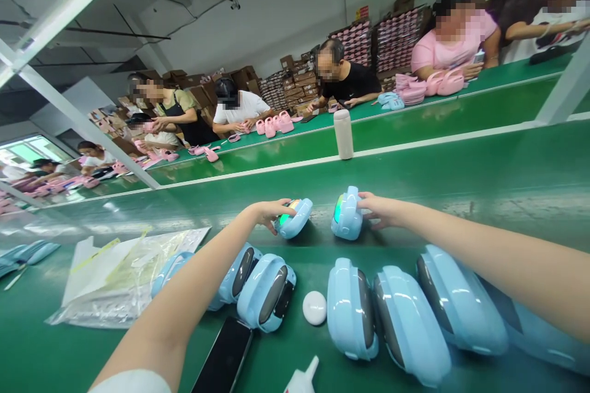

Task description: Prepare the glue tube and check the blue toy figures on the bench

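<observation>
Hands out at mid-frame: left hand (pixel 270 212) has its fingers curled over a small blue shoe (pixel 294 218), right hand (pixel 380 210) grips its twin (pixel 346 214), both set on the green worktop (pixel 461 196). Six larger blue shoes (pixel 350 310) wait along the lower frame. Open belt lies beyond; phone (pixel 224 359), glue bottle (pixel 302 381) and plastic bags (pixel 124 273) crowd the near edge.

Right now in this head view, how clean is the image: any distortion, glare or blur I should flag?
Head view: strong wide-angle bending curves the green belt and the frame bars; ceiling light glares off the blue shells and the plastic bags; left hand and right hand are sharp, each on a small blue case; faces across the belt are pixelated.
</observation>
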The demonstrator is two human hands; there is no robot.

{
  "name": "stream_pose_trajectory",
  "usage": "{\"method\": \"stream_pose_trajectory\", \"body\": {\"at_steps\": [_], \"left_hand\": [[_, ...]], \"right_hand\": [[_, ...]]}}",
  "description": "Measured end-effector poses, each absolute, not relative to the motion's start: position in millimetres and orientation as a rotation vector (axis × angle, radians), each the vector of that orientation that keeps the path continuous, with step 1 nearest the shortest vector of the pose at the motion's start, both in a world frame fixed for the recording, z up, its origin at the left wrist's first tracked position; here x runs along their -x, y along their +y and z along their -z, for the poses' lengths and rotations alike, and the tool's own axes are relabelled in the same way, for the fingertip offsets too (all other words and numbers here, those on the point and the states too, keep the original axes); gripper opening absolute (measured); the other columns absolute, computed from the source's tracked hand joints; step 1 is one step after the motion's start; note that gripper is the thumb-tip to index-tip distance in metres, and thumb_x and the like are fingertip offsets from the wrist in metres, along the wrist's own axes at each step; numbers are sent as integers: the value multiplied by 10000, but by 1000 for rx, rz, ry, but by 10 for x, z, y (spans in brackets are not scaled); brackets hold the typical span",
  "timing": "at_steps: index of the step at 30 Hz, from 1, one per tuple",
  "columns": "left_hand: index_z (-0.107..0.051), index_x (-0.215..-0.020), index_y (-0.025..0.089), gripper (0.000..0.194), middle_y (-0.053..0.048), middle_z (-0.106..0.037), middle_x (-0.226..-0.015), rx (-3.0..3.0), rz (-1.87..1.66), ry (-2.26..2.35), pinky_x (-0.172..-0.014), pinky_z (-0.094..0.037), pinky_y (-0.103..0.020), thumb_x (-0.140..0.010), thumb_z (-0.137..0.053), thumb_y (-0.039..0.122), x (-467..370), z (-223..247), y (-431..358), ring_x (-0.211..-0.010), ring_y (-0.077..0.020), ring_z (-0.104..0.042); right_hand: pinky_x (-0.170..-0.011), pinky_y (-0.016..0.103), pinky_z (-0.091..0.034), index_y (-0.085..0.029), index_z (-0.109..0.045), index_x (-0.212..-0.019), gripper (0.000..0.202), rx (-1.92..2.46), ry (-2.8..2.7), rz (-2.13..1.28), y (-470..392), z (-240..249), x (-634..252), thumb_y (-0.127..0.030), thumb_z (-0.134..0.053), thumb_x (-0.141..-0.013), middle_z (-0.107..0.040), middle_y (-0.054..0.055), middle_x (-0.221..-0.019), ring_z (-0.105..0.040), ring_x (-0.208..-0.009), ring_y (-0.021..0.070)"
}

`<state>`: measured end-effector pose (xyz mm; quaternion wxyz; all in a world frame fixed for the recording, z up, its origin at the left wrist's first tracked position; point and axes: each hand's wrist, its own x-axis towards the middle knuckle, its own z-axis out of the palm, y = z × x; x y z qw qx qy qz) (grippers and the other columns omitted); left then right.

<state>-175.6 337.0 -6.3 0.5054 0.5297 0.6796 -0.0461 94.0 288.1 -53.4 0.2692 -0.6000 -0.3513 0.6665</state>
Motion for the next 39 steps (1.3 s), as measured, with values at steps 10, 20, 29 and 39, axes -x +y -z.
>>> {"method": "stream_pose_trajectory", "body": {"at_steps": [10, 20, 29, 39], "left_hand": [[-279, -1371, 291, 733, -135, -359, -1327, -1325, 114, 1708, -769, -505, -472, -709, -583, 370, 1823, 134, 3419, -1090, -350, -478], [-344, -1312, 285, 716, -141, -287, -1392, -1279, 40, 1702, -752, -498, -514, -669, -630, 414, 1967, 144, 3417, -1146, -400, -433], [-356, -1293, 248, 761, -169, -330, -1336, -1258, 36, 1726, -741, -489, -537, -612, -668, 385, 1961, 92, 3386, -1093, -404, -468], [-367, -1284, 259, 811, -179, -337, -1338, -1264, 26, 1717, -738, -483, -560, -574, -724, 421, 2082, 127, 3424, -1106, -422, -465]], "right_hand": [[-978, 536, -346, -244, -368, -1360, 512, 1699, -963, -1734, 2926, 560, -776, -274, -572, -891, -427, 74, -1270, -423, -1146, 266], [-975, 528, -358, -251, -358, -1371, 496, 1662, -952, -1766, 2925, 612, -776, -245, -534, -908, -456, 69, -1242, -450, -1118, 249], [-980, 541, -347, -254, -361, -1369, 503, 1634, -952, -1797, 2924, 608, -751, -248, -549, -903, -455, 67, -1248, -433, -1144, 258], [-994, 540, -332, -261, -332, -1386, 547, 1609, -958, -1821, 2925, 602, -699, -241, -568, -893, -438, 64, -1276, -417, -1166, 261]]}}
